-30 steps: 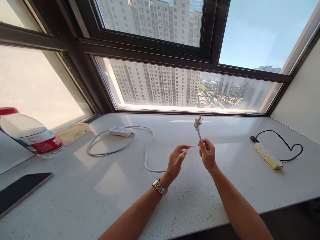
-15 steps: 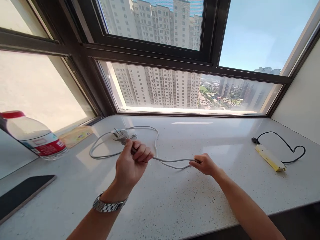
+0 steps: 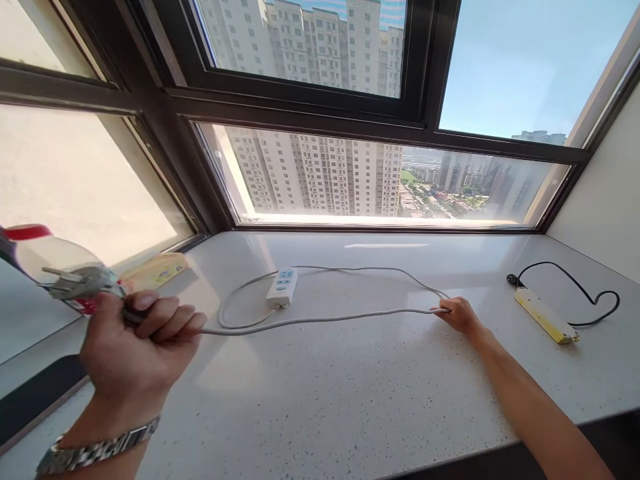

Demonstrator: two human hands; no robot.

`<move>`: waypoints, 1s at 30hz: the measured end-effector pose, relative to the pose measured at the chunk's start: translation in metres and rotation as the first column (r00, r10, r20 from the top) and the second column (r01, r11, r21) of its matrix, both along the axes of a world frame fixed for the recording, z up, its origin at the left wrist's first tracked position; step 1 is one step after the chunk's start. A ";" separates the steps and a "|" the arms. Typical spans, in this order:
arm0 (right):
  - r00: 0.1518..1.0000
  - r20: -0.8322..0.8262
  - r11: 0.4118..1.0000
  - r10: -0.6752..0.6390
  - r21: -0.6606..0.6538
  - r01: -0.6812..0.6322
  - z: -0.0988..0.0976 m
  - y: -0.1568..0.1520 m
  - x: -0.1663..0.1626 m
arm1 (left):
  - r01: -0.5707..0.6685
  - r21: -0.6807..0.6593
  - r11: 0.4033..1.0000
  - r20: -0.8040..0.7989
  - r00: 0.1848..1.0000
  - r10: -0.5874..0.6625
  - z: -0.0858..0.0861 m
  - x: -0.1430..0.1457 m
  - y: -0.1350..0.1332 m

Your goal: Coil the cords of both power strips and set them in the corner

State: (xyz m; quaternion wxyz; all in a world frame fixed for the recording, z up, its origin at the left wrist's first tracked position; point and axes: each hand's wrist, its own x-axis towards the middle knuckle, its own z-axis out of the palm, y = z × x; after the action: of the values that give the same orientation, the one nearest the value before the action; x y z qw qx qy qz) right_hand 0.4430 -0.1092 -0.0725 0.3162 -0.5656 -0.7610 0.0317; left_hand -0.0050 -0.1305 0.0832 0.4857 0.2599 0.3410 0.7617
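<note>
My left hand (image 3: 133, 347) is raised at the near left, its fist closed around the grey cord just behind the grey plug (image 3: 75, 281), whose prongs point left. From that fist the grey cord (image 3: 320, 319) runs taut to the right across the white counter (image 3: 320, 393). My right hand (image 3: 457, 313) pinches the cord at its bend, low on the counter. The cord loops back along the far side to a white power strip (image 3: 281, 287) lying at the middle of the counter.
A yellow power strip (image 3: 545, 315) with a black cord (image 3: 575, 287) lies at the right. At the far left stand a red-capped plastic bottle (image 3: 45, 257) and a yellow packet (image 3: 153, 270). A dark flat slab (image 3: 35, 400) lies near left. Windows rise behind the counter.
My left hand took the plug end and pulled it far left and nearer. My right hand slid rightward along the cord. The cord stretched out and the white power strip was dragged toward the middle.
</note>
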 end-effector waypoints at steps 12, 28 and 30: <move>0.535 -0.822 0.785 -0.196 -0.459 -0.417 0.034 -0.015 -0.102 | 0.565 0.022 0.825 -0.486 0.727 -0.485 -0.085 0.102 0.005; 0.271 -0.938 0.868 0.214 0.056 -0.493 0.032 -0.026 -0.147 | 0.631 0.065 0.773 -0.879 0.403 -0.254 -0.126 0.178 0.003; 0.380 -0.864 0.851 0.330 0.098 -0.516 0.025 -0.025 -0.147 | 0.622 0.108 0.776 -0.766 0.549 -0.334 -0.112 0.177 0.001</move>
State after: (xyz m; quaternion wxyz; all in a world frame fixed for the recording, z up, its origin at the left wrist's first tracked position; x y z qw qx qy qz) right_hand 0.2963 -0.1342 -0.0478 0.5756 -0.2859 -0.6137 0.4586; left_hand 0.1722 -0.1294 -0.0285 0.4494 0.7024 0.2656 0.4838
